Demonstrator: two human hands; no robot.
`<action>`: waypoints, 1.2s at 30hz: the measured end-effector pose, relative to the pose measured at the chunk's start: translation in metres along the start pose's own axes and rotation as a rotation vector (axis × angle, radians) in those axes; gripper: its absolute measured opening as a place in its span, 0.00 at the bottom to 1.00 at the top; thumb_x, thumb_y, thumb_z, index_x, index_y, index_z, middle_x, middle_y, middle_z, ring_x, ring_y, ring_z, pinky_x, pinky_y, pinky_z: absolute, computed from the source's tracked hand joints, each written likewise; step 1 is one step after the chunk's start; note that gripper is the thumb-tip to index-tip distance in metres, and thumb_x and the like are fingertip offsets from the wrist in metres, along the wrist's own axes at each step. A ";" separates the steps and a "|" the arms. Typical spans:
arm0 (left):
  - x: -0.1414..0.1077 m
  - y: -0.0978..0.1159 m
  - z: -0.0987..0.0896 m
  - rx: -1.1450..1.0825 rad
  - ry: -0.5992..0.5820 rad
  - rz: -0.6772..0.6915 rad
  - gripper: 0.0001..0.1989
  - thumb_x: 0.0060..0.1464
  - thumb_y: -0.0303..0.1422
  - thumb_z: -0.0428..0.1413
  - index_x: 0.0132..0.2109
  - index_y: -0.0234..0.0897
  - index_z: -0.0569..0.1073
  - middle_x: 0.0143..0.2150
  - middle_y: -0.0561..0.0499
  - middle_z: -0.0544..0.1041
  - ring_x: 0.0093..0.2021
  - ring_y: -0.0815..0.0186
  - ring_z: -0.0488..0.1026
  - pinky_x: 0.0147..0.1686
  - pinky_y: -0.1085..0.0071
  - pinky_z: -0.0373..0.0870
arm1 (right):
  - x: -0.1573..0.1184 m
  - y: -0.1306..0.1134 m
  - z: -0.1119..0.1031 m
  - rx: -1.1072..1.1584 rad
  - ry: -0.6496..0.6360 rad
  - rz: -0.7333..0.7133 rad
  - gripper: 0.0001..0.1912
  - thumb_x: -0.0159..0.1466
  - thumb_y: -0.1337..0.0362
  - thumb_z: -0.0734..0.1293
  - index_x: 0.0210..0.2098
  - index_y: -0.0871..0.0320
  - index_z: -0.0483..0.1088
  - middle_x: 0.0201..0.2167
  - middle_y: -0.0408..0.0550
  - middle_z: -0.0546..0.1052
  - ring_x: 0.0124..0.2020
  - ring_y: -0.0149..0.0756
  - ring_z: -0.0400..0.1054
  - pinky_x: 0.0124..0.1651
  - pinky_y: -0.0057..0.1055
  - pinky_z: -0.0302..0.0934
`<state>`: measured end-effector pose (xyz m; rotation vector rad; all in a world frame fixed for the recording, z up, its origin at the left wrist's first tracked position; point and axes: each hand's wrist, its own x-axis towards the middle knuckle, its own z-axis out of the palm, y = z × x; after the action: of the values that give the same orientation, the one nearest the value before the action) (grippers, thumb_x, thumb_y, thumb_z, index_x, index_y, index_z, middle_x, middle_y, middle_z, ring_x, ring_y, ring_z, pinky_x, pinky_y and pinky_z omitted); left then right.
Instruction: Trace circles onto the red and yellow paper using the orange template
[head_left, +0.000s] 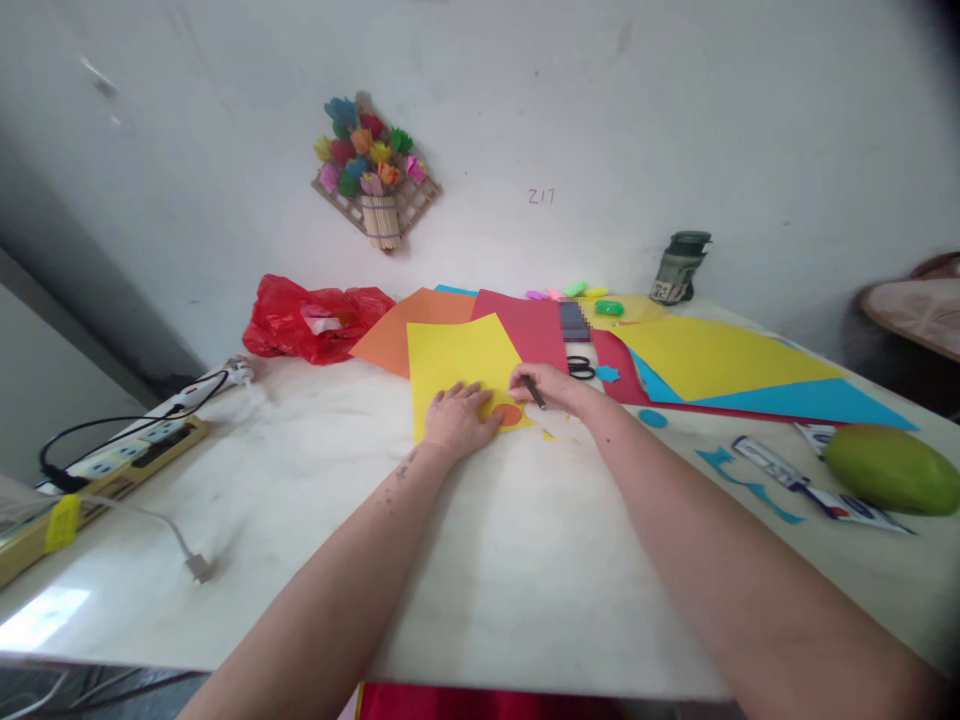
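Note:
A yellow sheet of paper (457,355) lies on the white table, with my left hand (459,420) flat on its lower part, fingers spread. Beside the left thumb, a small orange paper disc (508,415) rests at the sheet's lower right. My right hand (541,385) is closed around a dark pen (534,391) above the sheet's right edge; where its tip touches is hidden behind the fingers. Small yellow scraps (550,435) lie below the right hand. Just past it are black-handled scissors (581,367) and a blue paper star (607,374).
Orange paper (390,335), red paper (517,320) and a red plastic bag (315,320) lie behind. On the right are yellow paper (727,355), a blue disc (652,418), glue tubes (855,508), a green fruit (892,470) and a bottle (679,268). A power strip (112,465) runs along the left.

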<state>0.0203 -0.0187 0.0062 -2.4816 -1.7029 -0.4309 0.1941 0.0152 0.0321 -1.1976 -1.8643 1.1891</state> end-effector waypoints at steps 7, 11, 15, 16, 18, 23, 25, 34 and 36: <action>0.000 -0.001 0.002 -0.003 0.013 0.011 0.26 0.50 0.52 0.36 0.49 0.46 0.63 0.54 0.56 0.61 0.55 0.61 0.52 0.50 0.64 0.49 | -0.004 -0.012 0.002 0.087 -0.045 0.095 0.10 0.53 0.62 0.58 0.19 0.60 0.58 0.13 0.40 0.61 0.18 0.24 0.54 0.22 0.23 0.49; 0.000 -0.002 0.002 -0.012 0.012 0.009 0.27 0.50 0.53 0.36 0.49 0.46 0.64 0.54 0.56 0.61 0.55 0.61 0.52 0.51 0.64 0.49 | -0.016 -0.022 0.003 -0.059 -0.034 0.001 0.08 0.53 0.60 0.59 0.25 0.60 0.61 0.20 0.43 0.66 0.19 0.23 0.54 0.21 0.21 0.48; 0.000 0.000 0.001 -0.025 0.005 0.003 0.27 0.50 0.53 0.36 0.49 0.46 0.64 0.54 0.56 0.61 0.55 0.60 0.51 0.51 0.64 0.48 | -0.023 -0.024 0.000 -0.144 -0.041 -0.054 0.12 0.55 0.56 0.58 0.28 0.60 0.61 0.23 0.44 0.67 0.22 0.24 0.57 0.23 0.21 0.50; 0.000 0.000 0.000 -0.026 0.002 -0.005 0.26 0.50 0.53 0.36 0.49 0.47 0.64 0.54 0.56 0.61 0.55 0.60 0.51 0.51 0.64 0.48 | -0.023 -0.023 -0.001 -0.155 -0.038 -0.063 0.12 0.55 0.55 0.57 0.29 0.59 0.61 0.24 0.44 0.67 0.23 0.24 0.57 0.23 0.21 0.51; 0.000 0.001 0.000 -0.024 -0.003 -0.013 0.26 0.50 0.53 0.36 0.49 0.47 0.64 0.54 0.57 0.61 0.55 0.60 0.51 0.51 0.64 0.48 | -0.021 -0.019 -0.002 -0.159 -0.036 -0.059 0.14 0.55 0.54 0.56 0.29 0.59 0.61 0.25 0.44 0.68 0.23 0.24 0.57 0.23 0.21 0.51; 0.000 0.002 -0.001 -0.008 0.011 -0.006 0.26 0.50 0.53 0.36 0.49 0.47 0.64 0.53 0.57 0.62 0.54 0.61 0.52 0.50 0.65 0.49 | -0.016 -0.009 -0.002 -0.118 -0.015 -0.028 0.17 0.55 0.50 0.55 0.31 0.58 0.62 0.26 0.44 0.69 0.24 0.24 0.57 0.24 0.20 0.51; 0.000 0.002 0.000 -0.007 0.021 0.002 0.26 0.50 0.53 0.36 0.48 0.46 0.64 0.53 0.56 0.62 0.54 0.61 0.53 0.50 0.65 0.50 | -0.014 -0.006 -0.002 -0.126 0.000 -0.028 0.18 0.54 0.49 0.55 0.30 0.57 0.63 0.26 0.44 0.69 0.24 0.24 0.58 0.24 0.20 0.52; 0.000 0.003 -0.001 0.000 -0.006 -0.018 0.25 0.50 0.52 0.37 0.49 0.47 0.64 0.54 0.57 0.61 0.55 0.61 0.52 0.51 0.65 0.48 | -0.006 -0.002 0.000 -0.143 0.073 0.023 0.20 0.55 0.47 0.53 0.32 0.57 0.62 0.23 0.44 0.70 0.20 0.23 0.58 0.20 0.20 0.52; 0.000 0.002 -0.001 0.000 -0.003 -0.015 0.26 0.50 0.52 0.37 0.49 0.47 0.64 0.54 0.57 0.61 0.54 0.61 0.52 0.51 0.65 0.49 | -0.004 -0.001 0.000 -0.115 0.144 0.018 0.22 0.55 0.46 0.52 0.35 0.57 0.63 0.23 0.45 0.69 0.18 0.23 0.57 0.18 0.20 0.51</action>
<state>0.0224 -0.0198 0.0071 -2.4720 -1.7238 -0.4289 0.1953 0.0116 0.0328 -1.3292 -1.8377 0.9891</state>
